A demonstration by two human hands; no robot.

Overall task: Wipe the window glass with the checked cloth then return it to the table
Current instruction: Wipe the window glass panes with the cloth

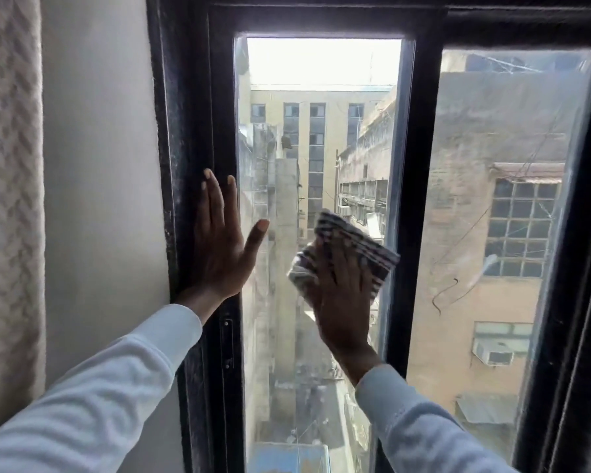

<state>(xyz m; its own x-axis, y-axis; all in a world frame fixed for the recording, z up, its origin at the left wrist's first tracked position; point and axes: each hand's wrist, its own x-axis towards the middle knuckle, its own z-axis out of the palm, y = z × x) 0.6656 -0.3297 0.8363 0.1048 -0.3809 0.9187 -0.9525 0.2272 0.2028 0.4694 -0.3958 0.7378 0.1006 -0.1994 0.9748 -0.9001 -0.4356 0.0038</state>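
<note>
window glass (318,131) — a tall, narrow clear pane, smooth, streaked and hazy toward its lower half, set in a black window frame (198,131) whose painted surface was dusty and scuffed. a second pane (492,233) stood to the right behind a thick black upright, cloudier, with a dark squiggle mark low on it.

checked cloth (355,247) — soft woven fabric in a dark and white check, bunched and folded into a rough pad, pressed flat against the glass near the pane's middle height, toward its right edge. it lay under and above the right hand (342,302), showing past the fingertips and to both sides of them.

right hand — palm to the glass, fingers spread over the cloth and holding it there; slightly blurred.

left hand (219,247) — released, fingers straight and splayed, holding nothing, laid flat on the frame's left upright with the thumb reaching over the glass edge, just left of the cloth and apart from it.

sleeves (116,387) — pale, long, smooth knit, on both arms.

wall (99,165) — plain matt off-white, left of the frame. curtain (11,165) — cream, raised chevron weave, at the far left.

no readable writing or brand anywhere.
</note>
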